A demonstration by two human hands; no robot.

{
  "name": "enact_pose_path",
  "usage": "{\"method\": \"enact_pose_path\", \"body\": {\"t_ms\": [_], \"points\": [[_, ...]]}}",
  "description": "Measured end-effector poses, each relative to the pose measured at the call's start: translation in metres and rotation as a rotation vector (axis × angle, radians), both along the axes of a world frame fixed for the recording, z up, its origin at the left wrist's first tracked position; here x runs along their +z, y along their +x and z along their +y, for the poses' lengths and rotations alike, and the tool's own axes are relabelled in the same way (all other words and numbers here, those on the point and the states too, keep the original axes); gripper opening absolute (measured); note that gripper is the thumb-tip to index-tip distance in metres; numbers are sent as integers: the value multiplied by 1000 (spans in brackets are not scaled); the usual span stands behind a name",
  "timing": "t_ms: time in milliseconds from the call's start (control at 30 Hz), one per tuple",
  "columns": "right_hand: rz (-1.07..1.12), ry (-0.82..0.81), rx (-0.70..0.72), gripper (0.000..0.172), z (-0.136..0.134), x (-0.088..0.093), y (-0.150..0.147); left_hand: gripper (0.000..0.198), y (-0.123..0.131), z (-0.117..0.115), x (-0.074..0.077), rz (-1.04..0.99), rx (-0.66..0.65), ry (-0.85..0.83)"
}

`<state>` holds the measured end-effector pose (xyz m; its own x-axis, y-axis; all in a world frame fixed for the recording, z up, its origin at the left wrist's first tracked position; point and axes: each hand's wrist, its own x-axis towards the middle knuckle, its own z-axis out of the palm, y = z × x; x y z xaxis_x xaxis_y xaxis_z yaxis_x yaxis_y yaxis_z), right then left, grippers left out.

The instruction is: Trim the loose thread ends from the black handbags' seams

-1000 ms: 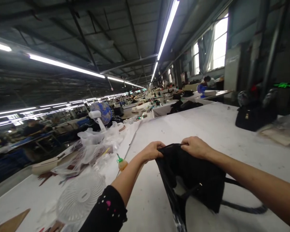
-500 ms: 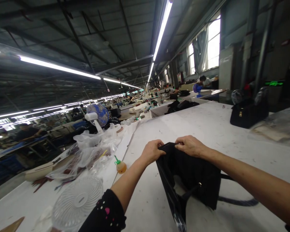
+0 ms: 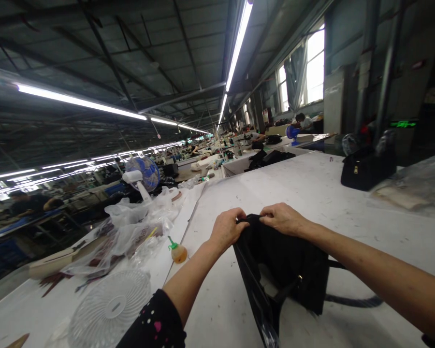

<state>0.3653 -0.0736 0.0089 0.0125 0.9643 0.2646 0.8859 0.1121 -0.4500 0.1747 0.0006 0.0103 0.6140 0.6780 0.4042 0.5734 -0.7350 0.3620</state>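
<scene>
A black bag (image 3: 297, 266) stands on the white table (image 3: 224, 203) in front of me, its strap loops hanging out to the right and toward the bottom edge. My left hand (image 3: 227, 227) pinches the top far edge of the bag at its left corner. Just to the right, my right hand (image 3: 283, 219) grips the same edge between thumb and fingers. A short stretch of black fabric shows between the two hands. A small metal fitting glints on the bag's near side.
Left of my left arm are an oil bottle (image 3: 177, 251) with a green spout, a white fan grille (image 3: 112, 307) and clear plastic wrapping (image 3: 130, 227). Another black bag (image 3: 366, 169) sits at the back right beside plastic sheeting (image 3: 420, 183). A blue fan (image 3: 145, 173) stands behind.
The whole view has shifted slightly, with the background moving a little left. Both hands keep their hold on the bag's edge, which looks slightly more folded between them.
</scene>
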Motion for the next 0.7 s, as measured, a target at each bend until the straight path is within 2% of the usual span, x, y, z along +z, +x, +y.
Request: {"method": "enact_pose_path", "body": {"t_ms": [200,533,700], "points": [[-86,-49,-51,23,8,4,-1,10,4,-3,2,7,40,22],[-186,-40,82,24,25,6,-4,10,7,-2,-2,8,75,45],[-173,-10,79,23,24,2,-4,8,8,1,-5,41,40,94]]}}
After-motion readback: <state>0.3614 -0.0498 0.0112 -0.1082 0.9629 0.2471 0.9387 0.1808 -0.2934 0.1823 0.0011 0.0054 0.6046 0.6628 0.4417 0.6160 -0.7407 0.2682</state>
